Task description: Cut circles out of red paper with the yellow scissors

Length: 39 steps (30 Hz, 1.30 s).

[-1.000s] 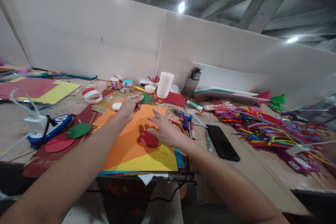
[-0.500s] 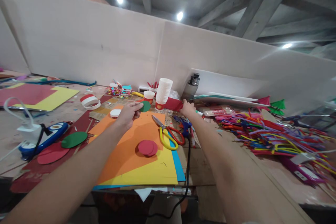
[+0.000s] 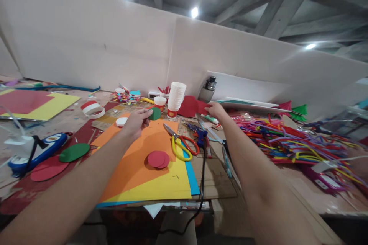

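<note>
My left hand (image 3: 137, 123) pinches a small green paper circle (image 3: 155, 113) above the orange sheet (image 3: 135, 147). My right hand (image 3: 217, 111) reaches to the back of the table, its fingers closed on the edge of a red piece (image 3: 187, 106), paper by its look. That piece stretches left behind a tall stack of white paper cups (image 3: 176, 97). Beside the stack stands a red and white cup (image 3: 160, 103). Two overlapping red paper circles (image 3: 158, 159) lie on the orange sheet. Scissors (image 3: 181, 145) with one yellow and one red handle rest at its right edge.
A blue glue gun (image 3: 201, 134) trails a black cord over the table's front edge. Many coloured pipe cleaners (image 3: 287, 141) are heaped at right. At left are a blue power strip (image 3: 54, 145), a larger green circle (image 3: 74, 152) and a red one (image 3: 48, 168).
My right hand has moved right, drawing on the red piece, and more of it shows now. My left hand still holds the green circle. The view has shifted slightly.
</note>
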Each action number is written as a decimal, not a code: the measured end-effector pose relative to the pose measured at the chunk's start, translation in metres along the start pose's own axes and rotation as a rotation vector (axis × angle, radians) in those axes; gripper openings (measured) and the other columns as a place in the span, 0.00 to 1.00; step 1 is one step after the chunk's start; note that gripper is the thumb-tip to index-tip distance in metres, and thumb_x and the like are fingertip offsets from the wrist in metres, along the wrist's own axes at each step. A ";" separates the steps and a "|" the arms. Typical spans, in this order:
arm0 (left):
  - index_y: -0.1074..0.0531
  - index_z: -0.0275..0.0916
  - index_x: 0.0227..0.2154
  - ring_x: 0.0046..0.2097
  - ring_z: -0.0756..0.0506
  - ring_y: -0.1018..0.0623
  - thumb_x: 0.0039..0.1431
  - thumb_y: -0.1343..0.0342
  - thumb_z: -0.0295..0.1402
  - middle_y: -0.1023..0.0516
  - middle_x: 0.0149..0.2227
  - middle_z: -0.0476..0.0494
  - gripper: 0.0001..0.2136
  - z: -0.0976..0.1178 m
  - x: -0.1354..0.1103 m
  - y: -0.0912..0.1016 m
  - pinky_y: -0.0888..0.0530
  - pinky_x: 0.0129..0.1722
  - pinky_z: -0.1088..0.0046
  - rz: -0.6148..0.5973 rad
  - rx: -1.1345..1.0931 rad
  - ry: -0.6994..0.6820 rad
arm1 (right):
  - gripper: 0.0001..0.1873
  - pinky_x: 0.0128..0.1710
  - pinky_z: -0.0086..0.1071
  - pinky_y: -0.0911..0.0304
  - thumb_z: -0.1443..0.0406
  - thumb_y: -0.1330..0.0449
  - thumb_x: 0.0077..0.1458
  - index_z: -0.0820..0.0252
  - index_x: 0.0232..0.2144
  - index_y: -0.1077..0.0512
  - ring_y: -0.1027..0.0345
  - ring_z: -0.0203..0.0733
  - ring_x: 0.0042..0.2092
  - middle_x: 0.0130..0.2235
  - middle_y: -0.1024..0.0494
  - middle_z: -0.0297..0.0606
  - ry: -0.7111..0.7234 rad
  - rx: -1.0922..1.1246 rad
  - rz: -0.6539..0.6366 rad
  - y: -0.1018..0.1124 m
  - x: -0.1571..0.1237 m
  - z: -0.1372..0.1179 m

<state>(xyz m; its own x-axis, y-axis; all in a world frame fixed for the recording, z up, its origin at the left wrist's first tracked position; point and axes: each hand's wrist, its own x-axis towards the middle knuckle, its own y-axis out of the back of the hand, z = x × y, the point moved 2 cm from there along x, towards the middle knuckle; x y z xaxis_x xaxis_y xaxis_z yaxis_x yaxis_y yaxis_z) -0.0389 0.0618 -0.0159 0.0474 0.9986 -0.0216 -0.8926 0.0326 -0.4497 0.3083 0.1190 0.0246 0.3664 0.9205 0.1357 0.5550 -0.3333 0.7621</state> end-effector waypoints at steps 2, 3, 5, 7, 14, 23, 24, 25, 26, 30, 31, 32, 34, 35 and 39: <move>0.28 0.33 0.23 0.19 0.57 0.36 0.36 0.31 0.31 0.31 0.19 0.51 0.12 0.000 0.000 0.000 0.43 0.16 0.85 0.013 0.005 0.006 | 0.07 0.22 0.28 0.37 0.69 0.39 0.52 0.70 0.34 0.27 0.35 0.34 0.21 0.21 0.28 0.35 -0.016 0.122 0.079 0.014 -0.005 0.000; 0.28 0.33 0.23 0.19 0.57 0.36 0.36 0.31 0.30 0.31 0.19 0.51 0.12 0.000 0.001 0.000 0.43 0.16 0.85 0.016 0.006 0.007 | 0.07 0.21 0.27 0.38 0.70 0.40 0.51 0.69 0.35 0.28 0.36 0.33 0.20 0.20 0.28 0.35 -0.016 0.183 0.123 0.019 -0.009 0.000; 0.28 0.33 0.23 0.19 0.57 0.35 0.36 0.31 0.30 0.31 0.19 0.51 0.12 0.000 0.001 0.000 0.42 0.16 0.85 0.016 0.000 0.011 | 0.09 0.20 0.25 0.37 0.69 0.42 0.51 0.68 0.37 0.30 0.36 0.32 0.20 0.22 0.27 0.35 0.001 0.299 0.204 0.026 -0.021 -0.003; 0.28 0.33 0.23 0.19 0.57 0.36 0.35 0.31 0.30 0.31 0.19 0.52 0.12 0.000 0.002 0.000 0.42 0.16 0.85 0.015 -0.007 0.014 | 0.11 0.23 0.24 0.34 0.68 0.45 0.54 0.66 0.41 0.32 0.33 0.31 0.23 0.27 0.25 0.36 0.039 0.397 0.253 0.026 -0.034 -0.007; 0.28 0.33 0.23 0.19 0.57 0.36 0.33 0.29 0.33 0.31 0.19 0.52 0.15 -0.004 0.002 -0.001 0.41 0.17 0.83 -0.087 -0.009 0.020 | 0.13 0.24 0.25 0.33 0.64 0.43 0.51 0.61 0.41 0.32 0.31 0.32 0.25 0.31 0.23 0.34 0.133 0.447 0.182 -0.001 -0.054 -0.017; 0.30 0.33 0.20 0.20 0.57 0.37 0.27 0.26 0.36 0.34 0.18 0.52 0.19 -0.003 0.000 -0.003 0.42 0.17 0.84 -0.122 0.032 0.042 | 0.12 0.40 0.34 0.32 0.68 0.39 0.53 0.65 0.41 0.26 0.29 0.40 0.38 0.38 0.22 0.41 0.023 0.002 0.098 -0.006 -0.023 0.027; 0.30 0.33 0.20 0.20 0.57 0.38 0.27 0.26 0.36 0.33 0.18 0.52 0.20 -0.003 -0.001 -0.004 0.42 0.17 0.84 -0.123 0.036 0.046 | 0.14 0.42 0.36 0.31 0.65 0.39 0.56 0.65 0.44 0.27 0.29 0.41 0.41 0.42 0.23 0.42 0.014 -0.036 0.051 -0.011 -0.021 0.029; 0.30 0.33 0.20 0.20 0.57 0.38 0.26 0.26 0.36 0.33 0.18 0.52 0.20 -0.003 -0.002 -0.005 0.42 0.17 0.84 -0.121 0.041 0.052 | 0.16 0.44 0.39 0.31 0.63 0.40 0.58 0.64 0.47 0.29 0.29 0.42 0.43 0.45 0.24 0.43 0.007 -0.071 0.003 -0.016 -0.020 0.031; 0.29 0.33 0.21 0.20 0.58 0.37 0.26 0.26 0.36 0.32 0.19 0.52 0.20 -0.003 -0.003 -0.006 0.42 0.17 0.84 -0.119 0.046 0.059 | 0.18 0.45 0.41 0.30 0.60 0.41 0.60 0.63 0.50 0.30 0.29 0.42 0.46 0.49 0.26 0.43 0.003 -0.103 -0.043 -0.022 -0.018 0.031; 0.29 0.32 0.22 0.20 0.58 0.37 0.26 0.26 0.35 0.32 0.19 0.52 0.20 -0.002 -0.006 -0.008 0.42 0.18 0.84 -0.106 0.061 0.073 | 0.20 0.48 0.44 0.31 0.58 0.42 0.62 0.61 0.53 0.32 0.31 0.44 0.50 0.53 0.29 0.43 0.031 -0.210 -0.139 -0.043 -0.013 0.024; 0.29 0.33 0.22 0.20 0.58 0.37 0.27 0.26 0.35 0.33 0.19 0.52 0.20 -0.002 -0.006 -0.008 0.42 0.18 0.84 -0.107 0.062 0.072 | 0.20 0.48 0.43 0.31 0.58 0.42 0.62 0.61 0.53 0.32 0.31 0.44 0.50 0.53 0.29 0.43 0.045 -0.229 -0.145 -0.046 -0.012 0.021; 0.29 0.33 0.22 0.20 0.58 0.37 0.27 0.26 0.36 0.33 0.19 0.52 0.20 -0.002 -0.006 -0.008 0.42 0.18 0.84 -0.110 0.064 0.070 | 0.19 0.48 0.43 0.31 0.58 0.42 0.62 0.61 0.52 0.32 0.31 0.44 0.50 0.53 0.29 0.43 0.059 -0.245 -0.148 -0.048 -0.010 0.018; 0.29 0.33 0.21 0.20 0.58 0.38 0.27 0.26 0.36 0.33 0.19 0.52 0.20 -0.003 -0.005 -0.008 0.43 0.18 0.84 -0.118 0.068 0.067 | 0.19 0.48 0.43 0.31 0.59 0.42 0.62 0.60 0.52 0.32 0.31 0.44 0.50 0.53 0.29 0.43 0.083 -0.266 -0.148 -0.051 -0.007 0.012; 0.29 0.33 0.21 0.20 0.58 0.38 0.27 0.26 0.37 0.33 0.19 0.52 0.20 -0.003 -0.005 -0.008 0.43 0.18 0.84 -0.122 0.072 0.067 | 0.19 0.48 0.43 0.31 0.58 0.43 0.62 0.60 0.52 0.32 0.31 0.44 0.50 0.53 0.29 0.43 0.093 -0.270 -0.141 -0.051 -0.005 0.009; 0.28 0.33 0.22 0.20 0.58 0.38 0.28 0.26 0.37 0.31 0.20 0.51 0.20 -0.006 -0.003 -0.007 0.43 0.19 0.84 -0.119 0.077 0.073 | 0.19 0.48 0.43 0.31 0.58 0.43 0.62 0.61 0.52 0.32 0.31 0.44 0.50 0.53 0.29 0.43 0.114 -0.251 -0.071 -0.053 0.009 0.001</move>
<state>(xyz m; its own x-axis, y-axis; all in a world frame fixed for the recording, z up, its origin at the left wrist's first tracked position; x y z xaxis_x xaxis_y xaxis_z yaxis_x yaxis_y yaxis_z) -0.0295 0.0587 -0.0182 0.1853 0.9819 -0.0386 -0.9104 0.1568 -0.3828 0.2830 0.1447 -0.0148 0.2387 0.9616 0.1358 0.3690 -0.2192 0.9032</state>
